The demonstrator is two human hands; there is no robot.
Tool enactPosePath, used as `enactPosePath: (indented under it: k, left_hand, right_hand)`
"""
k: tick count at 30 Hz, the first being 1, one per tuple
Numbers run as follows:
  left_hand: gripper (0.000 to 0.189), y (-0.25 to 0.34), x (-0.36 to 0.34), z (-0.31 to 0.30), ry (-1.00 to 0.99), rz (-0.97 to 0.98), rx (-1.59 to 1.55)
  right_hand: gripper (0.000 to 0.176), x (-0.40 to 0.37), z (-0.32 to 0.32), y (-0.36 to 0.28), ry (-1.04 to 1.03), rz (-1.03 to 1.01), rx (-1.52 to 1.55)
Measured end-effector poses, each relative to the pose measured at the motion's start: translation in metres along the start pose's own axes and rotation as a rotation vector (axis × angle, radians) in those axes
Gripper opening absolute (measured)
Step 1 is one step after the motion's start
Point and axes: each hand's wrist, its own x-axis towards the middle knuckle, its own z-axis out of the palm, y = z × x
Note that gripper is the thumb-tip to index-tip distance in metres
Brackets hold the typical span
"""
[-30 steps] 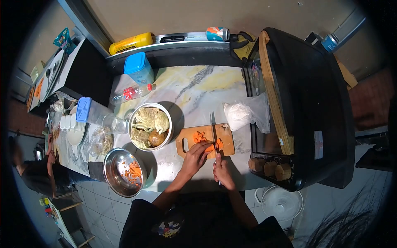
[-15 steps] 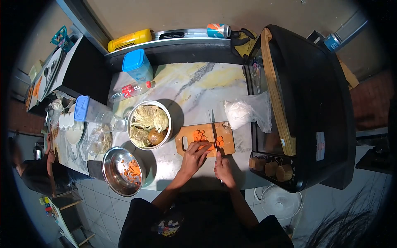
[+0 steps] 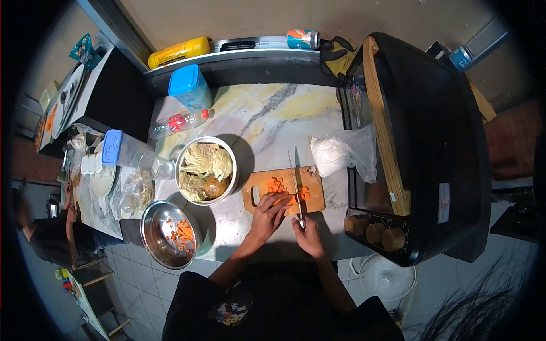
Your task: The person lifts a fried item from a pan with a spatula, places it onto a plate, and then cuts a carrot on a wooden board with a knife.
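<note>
An orange-brown cutting board (image 3: 257, 182) lies near the counter's front edge. My left hand (image 3: 266, 219) presses carrot (image 3: 288, 200) onto it with the fingers bunched together. In my right hand (image 3: 309, 236) is the handle of a kitchen knife (image 3: 296, 181). Its long blade points away from me, crossing the board just right of my left fingertips. Chopped carrot pieces (image 3: 276, 184) lie beyond my left hand, and more cut carrot (image 3: 304, 194) sits on the blade's right side.
Left of the board stand a white tub (image 3: 234, 170) of cabbage leaves and a steel bowl (image 3: 148, 250) with carrot scraps. A bag of white powder (image 3: 330, 156) and a black oven (image 3: 438, 148) are at right. Another person (image 3: 48, 241) stands far left.
My right hand has turned slightly on the knife, showing more of its handle end. The blade has shifted a little. My left hand keeps its place on the carrot.
</note>
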Motion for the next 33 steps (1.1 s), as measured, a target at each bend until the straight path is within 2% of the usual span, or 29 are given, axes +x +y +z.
enactPosePath:
  k: [1, 3, 4, 6, 7, 9, 13, 15, 16, 18, 19, 21, 24, 33]
  left_hand:
    - [0.026, -0.001, 0.001, 0.001, 0.008, 0.008, 0.005]
    - [0.027, -0.001, 0.002, 0.0, 0.007, 0.017, 0.005]
    - [0.027, -0.001, 0.002, 0.0, 0.006, 0.022, 0.007]
    - [0.027, -0.003, 0.001, 0.002, 0.012, 0.022, 0.004]
    - [0.027, -0.003, 0.001, 0.002, 0.018, 0.024, 0.002]
    - [0.027, -0.002, 0.001, 0.003, 0.016, 0.02, 0.013]
    - [0.028, 0.0, 0.002, 0.002, 0.014, 0.012, 0.021]
    - [0.028, 0.0, 0.001, 0.003, 0.015, 0.006, 0.019]
    - [0.027, 0.0, 0.001, 0.004, 0.019, 0.0, 0.017]
    - [0.027, 0.001, 0.001, 0.004, 0.019, 0.004, 0.023]
    - [0.027, 0.001, 0.001, 0.004, 0.021, 0.008, 0.029]
    - [0.027, 0.001, 0.001, 0.005, 0.018, 0.012, 0.03]
    - [0.026, 0.002, 0.002, 0.006, 0.015, 0.017, 0.029]
    - [0.025, 0.003, 0.004, 0.004, 0.006, 0.018, 0.029]
  right_hand:
    - [0.036, 0.0, 0.0, 0.004, 0.002, -0.003, -0.001]
    - [0.028, -0.009, 0.001, 0.013, -0.108, 0.252, 0.121]
    - [0.028, -0.007, -0.004, 0.001, -0.11, 0.254, 0.121]
    - [0.028, 0.001, -0.017, -0.035, -0.244, 0.578, 0.232]
    - [0.028, 0.0, -0.014, -0.031, -0.246, 0.58, 0.233]
    - [0.032, -0.002, -0.007, -0.019, -0.075, 0.191, -0.022]
    - [0.037, -0.001, -0.004, -0.023, -0.026, 0.197, -0.022]
    - [0.043, -0.001, -0.003, -0.02, -0.117, 0.327, -0.013]
    - [0.043, -0.003, 0.0, -0.015, -0.117, 0.328, -0.012]
    - [0.056, -0.006, 0.007, -0.005, -0.012, 0.288, 0.025]
    - [0.056, -0.006, 0.005, -0.007, -0.01, 0.29, 0.026]
    - [0.053, -0.006, 0.001, -0.011, -0.155, 0.449, 0.112]
    - [0.055, -0.011, 0.008, 0.005, -0.089, 0.442, 0.074]
    - [0.058, -0.005, 0.002, -0.012, -0.103, 0.463, 0.074]
